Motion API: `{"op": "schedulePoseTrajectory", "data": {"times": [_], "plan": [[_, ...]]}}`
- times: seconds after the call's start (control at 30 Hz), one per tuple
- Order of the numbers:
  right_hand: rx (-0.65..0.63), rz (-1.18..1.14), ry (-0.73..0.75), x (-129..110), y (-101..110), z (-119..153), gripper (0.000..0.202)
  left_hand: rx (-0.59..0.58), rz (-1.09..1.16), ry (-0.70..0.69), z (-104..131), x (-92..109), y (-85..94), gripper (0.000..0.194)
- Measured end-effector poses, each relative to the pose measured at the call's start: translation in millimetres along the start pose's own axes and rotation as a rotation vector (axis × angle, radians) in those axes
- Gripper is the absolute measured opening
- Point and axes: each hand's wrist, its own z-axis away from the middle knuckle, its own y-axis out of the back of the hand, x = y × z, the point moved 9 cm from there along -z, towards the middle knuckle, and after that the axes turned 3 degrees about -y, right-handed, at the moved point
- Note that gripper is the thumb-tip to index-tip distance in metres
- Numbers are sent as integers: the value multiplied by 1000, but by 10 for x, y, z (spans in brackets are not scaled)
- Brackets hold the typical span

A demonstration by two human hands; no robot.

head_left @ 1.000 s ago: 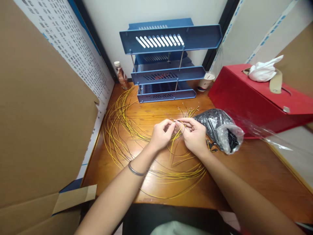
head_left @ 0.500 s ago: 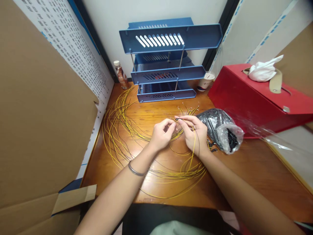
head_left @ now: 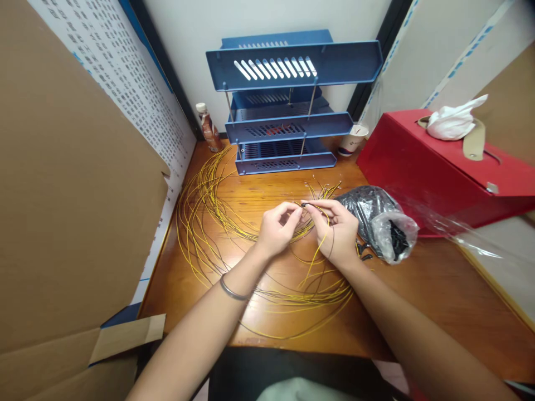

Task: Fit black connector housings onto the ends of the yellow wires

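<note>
Thin yellow wire [head_left: 317, 253] pinched at tip by right hand [head_left: 336, 231], above brown wooden desk [head_left: 418, 289]. Left hand [head_left: 276, 228] fingertips pressed together on same tip. Shiny black plastic bag [head_left: 376, 220] just beside right hand.

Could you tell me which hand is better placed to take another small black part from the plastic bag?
Probably the right hand: it is beside the plastic bag, while the left hand lies farther away.

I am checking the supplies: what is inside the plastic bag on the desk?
The plastic bag holds many small black parts, visible through its clear end. What kind of parts they are cannot be told.
</note>
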Motion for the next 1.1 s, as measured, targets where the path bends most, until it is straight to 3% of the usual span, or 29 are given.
{"op": "schedulePoseTrajectory", "data": {"times": [0.13, 0.53, 0.77, 0.93, 1.1], "plan": [[38, -2, 28, -38, 30, -1, 10, -6, -3, -6, 1, 2, -2, 26], [-54, 74, 24, 37, -26, 32, 14, 29, 6, -21, -1, 41, 24, 26], [57, 58, 83, -36, 64, 19, 12, -46, 45, 6, 3, -32, -45, 25], [32, 51, 92, -29, 53, 1, 16, -37, 16, -22, 0, -5, -26, 23], [41, 205, 95, -33, 83, -19, 17, -18, -40, -42, -7, 19, 5, 22]]}}
